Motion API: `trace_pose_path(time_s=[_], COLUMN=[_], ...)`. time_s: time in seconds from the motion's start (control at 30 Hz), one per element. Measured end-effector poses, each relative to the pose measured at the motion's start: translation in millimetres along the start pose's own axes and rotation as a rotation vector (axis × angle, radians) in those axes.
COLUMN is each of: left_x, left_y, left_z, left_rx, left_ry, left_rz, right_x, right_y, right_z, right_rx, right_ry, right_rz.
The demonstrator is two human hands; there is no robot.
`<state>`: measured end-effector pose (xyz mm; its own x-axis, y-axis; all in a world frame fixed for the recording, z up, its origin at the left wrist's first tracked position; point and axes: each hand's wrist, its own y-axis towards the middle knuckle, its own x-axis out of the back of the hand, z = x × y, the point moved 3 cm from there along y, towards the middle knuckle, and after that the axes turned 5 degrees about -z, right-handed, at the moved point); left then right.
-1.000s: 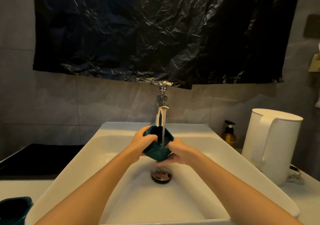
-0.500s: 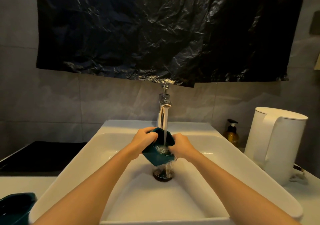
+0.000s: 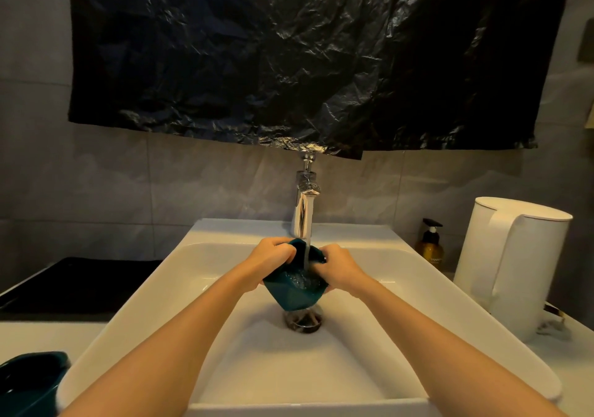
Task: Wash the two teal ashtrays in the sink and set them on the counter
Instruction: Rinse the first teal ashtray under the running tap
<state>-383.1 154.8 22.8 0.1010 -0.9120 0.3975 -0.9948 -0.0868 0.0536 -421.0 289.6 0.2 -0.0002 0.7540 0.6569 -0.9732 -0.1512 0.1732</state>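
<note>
Teal glossy ashtray (image 3: 29, 381) sits at seven o'clock on the pale counter (image 3: 41, 336), just beside the smooth white rectangular sink (image 3: 244, 230). Mid-basin, the left hand (image 3: 271, 262) and right hand (image 3: 340, 267) grip a second teal ashtray (image 3: 294, 294) by opposite walls. It is tilted under the chrome tap (image 3: 303, 211) and its running stream, above the round drain (image 3: 303, 320). A white kettle (image 3: 511, 265) stands at three o'clock.

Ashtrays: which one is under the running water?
The teal ashtray gripped by the left hand and right hand above the drain, water falling into it. The other ashtray sits on the counter at bottom left, untouched.
</note>
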Motion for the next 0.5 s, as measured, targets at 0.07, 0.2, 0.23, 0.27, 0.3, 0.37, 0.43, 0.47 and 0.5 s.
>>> trace_pose_path(time_s=[0.07, 0.2, 0.23, 0.27, 0.3, 0.37, 0.43, 0.47, 0.5], left_x=[1.0, 5.7, 6.2, 6.3, 6.7, 6.4, 5.7, 5.5, 5.6], left_y=[-1.0, -1.3, -1.2, -0.6, -0.3, -0.7, -0.7, -1.0, -1.3], left_z=[-1.4, 1.9, 3.0, 3.7, 3.7, 2.7, 1.5, 0.8, 0.7], left_rx=[0.018, 0.051, 0.066, 0.083, 0.104, 0.15, 0.174, 0.182, 0.184], left_ry=[0.007, 0.073, 0.082, 0.085, 0.085, 0.072, 0.057, 0.054, 0.06], left_rz=[-0.004, -0.02, -0.016, -0.013, -0.016, -0.018, -0.001, 0.006, 0.007], right_x=[-0.5, -13.5, -15.9, -15.9, -15.1, -13.4, -12.0, -11.4, -11.0], right_y=[0.3, -5.2, -7.3, -9.0, -8.6, -7.5, -6.0, -3.7, -3.6], right_z=[0.5, -0.1, -0.3, 0.4, -0.3, -0.1, 0.9, -0.1, 0.1], right_rx=[0.011, -0.038, -0.064, -0.08, -0.089, -0.101, -0.107, -0.088, -0.072], right_ry=[-0.036, 0.053, 0.115, 0.133, 0.131, 0.121, 0.094, 0.055, 0.017], right_rz=[-0.081, 0.211, 0.286, 0.292, 0.247, 0.123, 0.064, 0.066, 0.088])
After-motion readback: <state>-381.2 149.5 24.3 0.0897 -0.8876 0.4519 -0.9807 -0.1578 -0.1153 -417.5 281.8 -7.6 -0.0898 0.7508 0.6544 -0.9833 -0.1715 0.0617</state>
